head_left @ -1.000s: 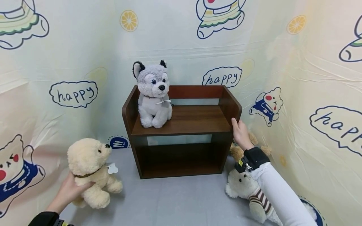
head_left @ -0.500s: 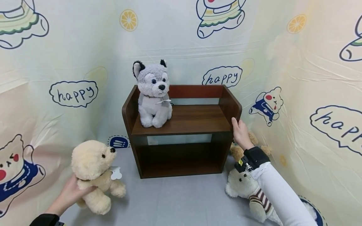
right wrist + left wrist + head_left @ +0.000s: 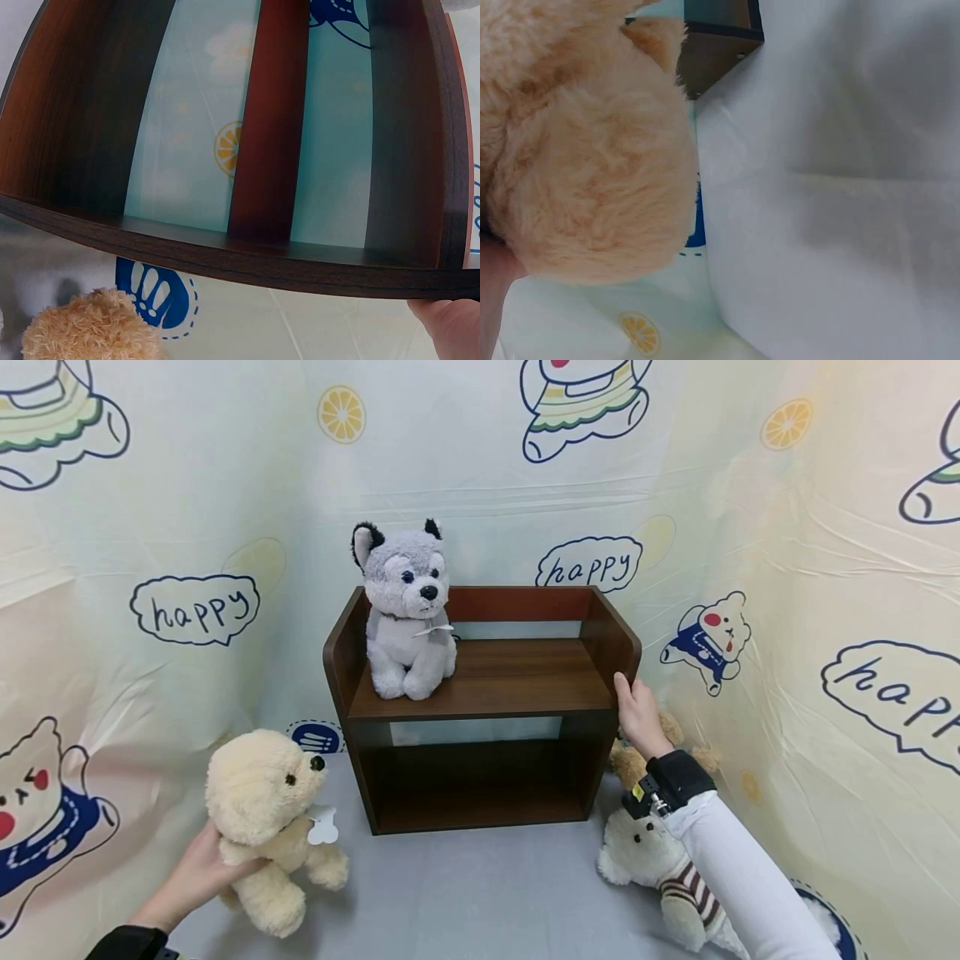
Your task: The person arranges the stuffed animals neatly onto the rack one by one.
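Note:
My left hand (image 3: 197, 868) holds a cream plush dog (image 3: 255, 785) round its body, above the grey surface at the left. The dog faces right, with a white bone-shaped tag at its neck. Its fur (image 3: 600, 165) fills the left of the left wrist view, hiding most of that hand. My right hand (image 3: 641, 718) grips the right side panel of a dark brown two-tier wooden shelf (image 3: 480, 702); part of that hand (image 3: 450, 326) shows against the panel's edge in the right wrist view. A grey-and-white plush husky (image 3: 408, 610) sits on the upper tier, at its left end.
A white plush toy in a striped top (image 3: 690, 889) lies on the grey surface (image 3: 465, 902) beneath my right forearm. Behind my right wrist, a tan plush toy (image 3: 628, 764) is partly hidden. Printed cloth (image 3: 480, 485) hangs behind and at both sides.
My left hand has moved the cream plush dog a little to the right, and slightly lower, turning it somewhat. The right hand, shelf and husky stay where they were.

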Demonstrator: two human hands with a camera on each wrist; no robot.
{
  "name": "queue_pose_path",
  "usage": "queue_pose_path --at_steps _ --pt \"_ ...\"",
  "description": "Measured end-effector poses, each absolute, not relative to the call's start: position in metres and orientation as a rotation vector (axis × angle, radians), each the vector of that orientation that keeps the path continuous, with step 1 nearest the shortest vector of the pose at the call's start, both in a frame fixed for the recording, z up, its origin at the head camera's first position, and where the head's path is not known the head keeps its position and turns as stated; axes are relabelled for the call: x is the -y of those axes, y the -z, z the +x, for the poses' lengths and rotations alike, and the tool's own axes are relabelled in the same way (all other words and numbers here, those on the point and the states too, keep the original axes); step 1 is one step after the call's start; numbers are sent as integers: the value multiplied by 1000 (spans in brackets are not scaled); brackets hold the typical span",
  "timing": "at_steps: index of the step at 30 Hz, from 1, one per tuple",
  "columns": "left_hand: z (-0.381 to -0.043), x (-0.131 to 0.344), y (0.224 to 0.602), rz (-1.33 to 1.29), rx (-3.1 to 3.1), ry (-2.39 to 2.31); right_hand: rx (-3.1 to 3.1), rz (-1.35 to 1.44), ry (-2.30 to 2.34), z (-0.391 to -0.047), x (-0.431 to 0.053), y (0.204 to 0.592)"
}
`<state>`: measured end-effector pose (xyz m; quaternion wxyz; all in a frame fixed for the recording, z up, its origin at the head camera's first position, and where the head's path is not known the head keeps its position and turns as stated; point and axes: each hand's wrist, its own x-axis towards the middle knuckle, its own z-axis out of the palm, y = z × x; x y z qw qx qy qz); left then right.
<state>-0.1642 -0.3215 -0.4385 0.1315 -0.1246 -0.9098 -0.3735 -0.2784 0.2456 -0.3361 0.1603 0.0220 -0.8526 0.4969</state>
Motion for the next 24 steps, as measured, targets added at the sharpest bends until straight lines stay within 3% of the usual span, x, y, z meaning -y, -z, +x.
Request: queue_pose_path --at_steps 24 --pt "-157 284 426 -578 2524 1113 2428 67 -1431 -277 -247 338"
